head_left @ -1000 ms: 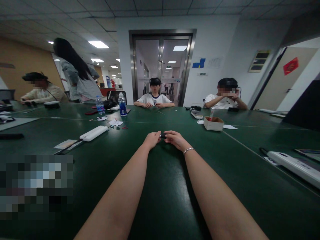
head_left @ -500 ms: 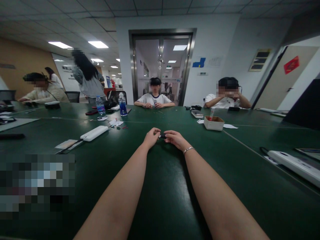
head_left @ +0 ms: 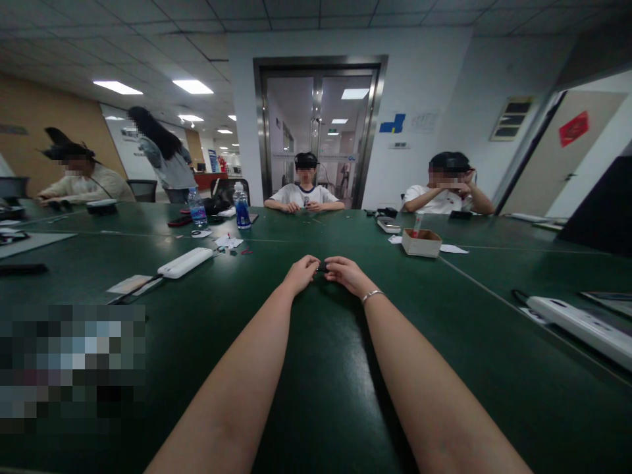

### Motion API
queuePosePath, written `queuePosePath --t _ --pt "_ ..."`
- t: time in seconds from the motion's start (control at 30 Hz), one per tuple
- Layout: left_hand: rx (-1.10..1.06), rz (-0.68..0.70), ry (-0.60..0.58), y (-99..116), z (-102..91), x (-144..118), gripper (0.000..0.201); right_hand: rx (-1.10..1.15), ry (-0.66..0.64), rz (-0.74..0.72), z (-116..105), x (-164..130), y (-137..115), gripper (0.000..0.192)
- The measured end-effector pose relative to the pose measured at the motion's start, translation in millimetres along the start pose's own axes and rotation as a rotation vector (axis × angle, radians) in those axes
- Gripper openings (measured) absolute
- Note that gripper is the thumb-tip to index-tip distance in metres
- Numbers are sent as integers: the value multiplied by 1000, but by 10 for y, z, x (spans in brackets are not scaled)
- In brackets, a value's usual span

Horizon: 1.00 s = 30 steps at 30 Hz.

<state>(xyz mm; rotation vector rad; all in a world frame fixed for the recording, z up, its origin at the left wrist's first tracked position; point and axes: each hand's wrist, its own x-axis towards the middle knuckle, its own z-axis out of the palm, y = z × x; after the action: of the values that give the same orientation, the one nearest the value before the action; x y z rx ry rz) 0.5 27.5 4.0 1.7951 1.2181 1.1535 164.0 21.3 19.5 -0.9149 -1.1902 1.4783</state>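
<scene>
Two-handed hold on a small part. The left hand (head_left: 300,275) and the right hand (head_left: 348,276), the latter wearing a bracelet (head_left: 372,296) at the wrist, are meeting in front of the person over the green table (head_left: 320,368). Between their fingertips they are holding a black piece (head_left: 322,267). The left thumb and fingers are drawing together at its left end; the right ones are pinching its right end, with the remaining fingers curling loosely. Fingertips are hiding much of the piece, so its form, and whether it is touching the table, cannot be told.

The step in hand appears to be fine two-handed handling. The next move, in judgement, is calling for a steady right pinch and small, level adjustments by the left fingertips, since so short a piece is offering little to grip and could slip.
</scene>
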Motion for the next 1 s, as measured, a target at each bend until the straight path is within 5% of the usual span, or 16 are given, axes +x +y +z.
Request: queuePosePath --t 1.0 --pt "-7 13 -3 23 -9 -8 22 7 9 9 10 -6 -7 16"
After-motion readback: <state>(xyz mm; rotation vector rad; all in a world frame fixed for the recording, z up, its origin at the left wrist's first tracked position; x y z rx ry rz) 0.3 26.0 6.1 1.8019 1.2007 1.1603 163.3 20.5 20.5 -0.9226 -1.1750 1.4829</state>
